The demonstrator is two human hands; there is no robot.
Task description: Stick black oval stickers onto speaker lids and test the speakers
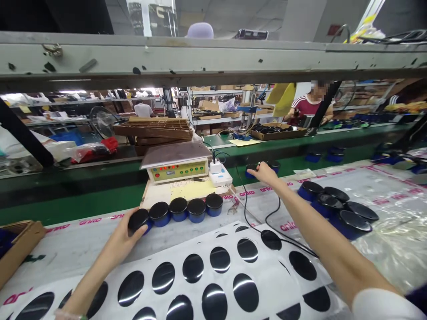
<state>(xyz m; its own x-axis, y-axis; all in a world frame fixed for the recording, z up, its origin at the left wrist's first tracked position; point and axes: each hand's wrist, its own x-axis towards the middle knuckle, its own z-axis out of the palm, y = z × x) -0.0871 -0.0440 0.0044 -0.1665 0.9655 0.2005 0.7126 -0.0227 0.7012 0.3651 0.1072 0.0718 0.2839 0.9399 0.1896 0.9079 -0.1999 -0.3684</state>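
Note:
My left hand [128, 231] is closed around the leftmost round blue piece with a glossy black top [138, 218]. That piece stands at the end of a row of several like it, beside another blue piece [159, 214]. Stretched far forward, my right hand [265, 172] has its fingers closed on a similar blue round piece [251, 170] at the green belt [233, 156]; another one sits just behind that hand, partly hidden. In front of me lie white sheets [273, 284] bearing black discs [213, 302].
A control box with lit buttons [178, 171] and a white power strip [220, 175] stand behind the row. Black cables [279, 209] cross the table. Several blue pieces [350, 222] cluster at right. A cardboard box [23, 249] stands at left. A shelf beam [200, 58] runs overhead; a person [308, 106] sits beyond.

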